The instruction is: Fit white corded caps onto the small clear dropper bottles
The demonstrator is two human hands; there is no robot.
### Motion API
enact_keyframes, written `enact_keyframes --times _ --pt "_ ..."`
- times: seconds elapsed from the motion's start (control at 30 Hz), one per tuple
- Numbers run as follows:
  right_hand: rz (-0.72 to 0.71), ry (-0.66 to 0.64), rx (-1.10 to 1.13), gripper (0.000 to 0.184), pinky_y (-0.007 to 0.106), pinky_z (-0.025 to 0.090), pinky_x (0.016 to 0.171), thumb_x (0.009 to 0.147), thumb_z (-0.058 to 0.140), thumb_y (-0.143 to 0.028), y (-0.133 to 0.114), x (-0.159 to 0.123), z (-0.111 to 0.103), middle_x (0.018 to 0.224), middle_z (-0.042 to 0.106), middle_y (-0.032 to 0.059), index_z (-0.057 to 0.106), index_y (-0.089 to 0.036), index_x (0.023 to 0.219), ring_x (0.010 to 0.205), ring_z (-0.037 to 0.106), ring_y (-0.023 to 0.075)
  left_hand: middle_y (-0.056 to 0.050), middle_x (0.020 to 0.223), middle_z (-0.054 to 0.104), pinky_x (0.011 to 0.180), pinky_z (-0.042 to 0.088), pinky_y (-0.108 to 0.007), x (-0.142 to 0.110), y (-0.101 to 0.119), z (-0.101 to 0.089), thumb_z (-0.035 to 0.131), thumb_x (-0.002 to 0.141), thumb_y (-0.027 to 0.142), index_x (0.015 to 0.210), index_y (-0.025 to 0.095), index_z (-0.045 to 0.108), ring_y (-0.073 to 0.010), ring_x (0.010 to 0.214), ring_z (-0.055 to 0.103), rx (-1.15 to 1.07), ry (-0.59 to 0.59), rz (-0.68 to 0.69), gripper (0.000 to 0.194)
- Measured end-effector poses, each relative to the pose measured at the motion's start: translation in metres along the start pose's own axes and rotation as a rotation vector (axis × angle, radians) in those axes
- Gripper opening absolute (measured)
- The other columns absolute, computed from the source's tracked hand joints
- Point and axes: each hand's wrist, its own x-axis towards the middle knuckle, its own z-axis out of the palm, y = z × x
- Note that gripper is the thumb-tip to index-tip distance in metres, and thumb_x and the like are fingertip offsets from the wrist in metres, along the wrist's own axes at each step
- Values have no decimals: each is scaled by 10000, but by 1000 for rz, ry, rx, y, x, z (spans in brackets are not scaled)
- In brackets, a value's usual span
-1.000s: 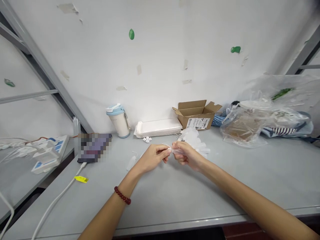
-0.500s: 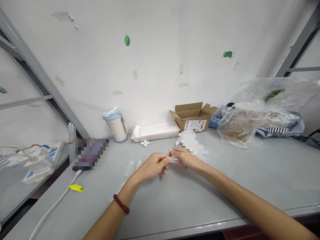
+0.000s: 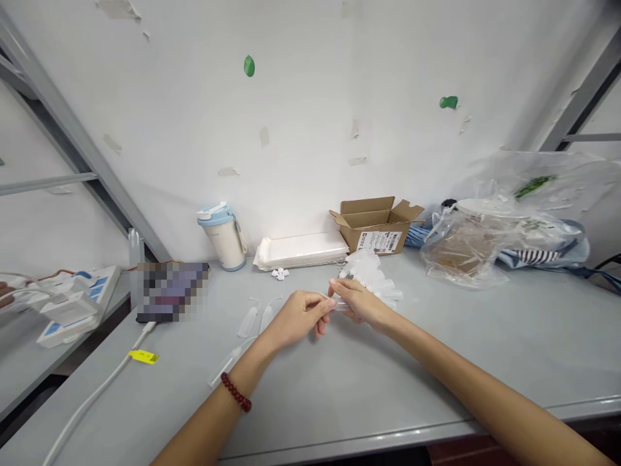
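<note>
Both hands meet over the grey table in front of a pile of translucent plastic tubes (image 3: 371,275). My left hand (image 3: 298,317) is closed, its thumb and finger pinching the near-left end of a small clear plastic tube (image 3: 341,305). Wrapped around the other end of this tube is my right hand (image 3: 361,301), also closed. The fingers hide much of the tube. Left of my left hand lie similar tubes with thin curved tails: one tube (image 3: 248,322), another tube (image 3: 266,318) partly behind the hand, and a third tube (image 3: 228,362) beside my wrist.
Along the wall stand a blue-lidded cup (image 3: 223,239), a stack of white flat packs (image 3: 303,251) and an open cardboard box (image 3: 373,226). A white flower-shaped piece (image 3: 280,274) lies before the stack. A plastic bag (image 3: 466,249) sits right, a cabled phone (image 3: 174,291) left.
My hands keep their grip on the tube with only slight finger movement. The view has shifted a little, and part of another person's hand now shows at the left edge.
</note>
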Motion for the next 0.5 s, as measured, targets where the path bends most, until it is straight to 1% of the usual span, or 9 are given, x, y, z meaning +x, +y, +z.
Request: enact_keyframes --times 0.1,0.17,0.23,0.3,0.37,0.43,0.5 --pt "60 -41 49 416 189 142 350 842 393 -608 4 3 -1 408 320 -95 453 -203 766 357 184 55 -1 579 572 568 427 -221 -1 1 1 558 809 392 704 134 610 -109 558 549 47 60 92 283" --pt "41 -60 67 440 194 159 352 833 390 -635 5 3 -2 383 294 -103 453 -203 778 353 194 61 -2 595 573 570 425 -219 -1 2 0 570 801 366 724 133 631 -112 581 550 44 83 110 253" --pt "-72 -17 43 435 199 212 373 829 410 -631 4 3 -3 401 319 -98 456 -200 791 367 256 68 -3 576 569 557 423 -222 0 3 -3 567 802 369 699 129 627 -109 560 541 17 110 119 268" --pt "-238 64 -35 399 207 280 418 819 473 -590 3 1 -3 481 414 -69 485 -191 812 419 350 76 -2 551 557 547 431 -230 1 4 -6 583 789 384 655 125 608 -104 525 526 -49 166 107 294" --pt "-366 111 -112 354 217 338 469 810 525 -531 3 1 -3 607 510 -27 535 -181 865 498 430 88 -8 578 567 545 449 -239 2 5 -9 618 760 404 658 121 608 -101 520 521 -156 224 73 301" --pt "-416 131 -135 341 228 373 501 816 528 -491 3 1 -3 701 554 4 568 -175 935 548 465 99 -34 671 598 539 465 -245 2 6 -11 627 748 442 703 113 627 -105 553 536 -260 234 27 332" --pt "-423 156 -121 345 237 386 508 828 509 -473 5 1 -3 722 563 13 576 -169 977 549 470 103 -56 730 605 516 464 -244 2 6 -12 600 758 493 714 101 629 -108 564 547 -305 211 -24 395"
